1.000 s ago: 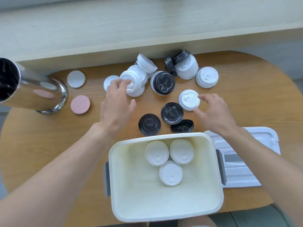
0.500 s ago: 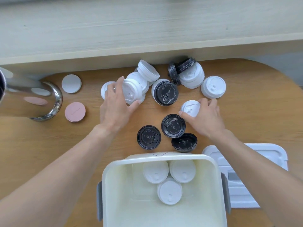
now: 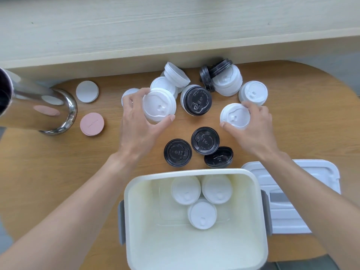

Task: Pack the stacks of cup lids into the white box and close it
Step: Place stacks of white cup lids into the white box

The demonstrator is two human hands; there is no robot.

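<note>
My left hand (image 3: 136,125) grips a stack of white cup lids (image 3: 159,107), lifted and tilted toward me. My right hand (image 3: 255,127) holds a smaller white lid stack (image 3: 234,116) by its rim. The open white box (image 3: 194,250) stands near the table's front edge, with three white lid stacks (image 3: 202,199) upright inside at its far end. The box's white cover (image 3: 311,182) lies flat to its right. More white stacks (image 3: 252,92) and a black-topped stack (image 3: 197,101) lie beyond my hands. Three black lids (image 3: 204,140) rest just beyond the box.
A shiny steel cylinder (image 3: 35,112) lies on its side at the left. A white disc (image 3: 87,91) and pink discs (image 3: 92,124) sit beside it. A pale wooden ledge (image 3: 175,36) runs along the round table's far side.
My left hand has closed around the white stack and raised it off the table. My right hand has taken hold of the small white stack. The view has shifted slightly.
</note>
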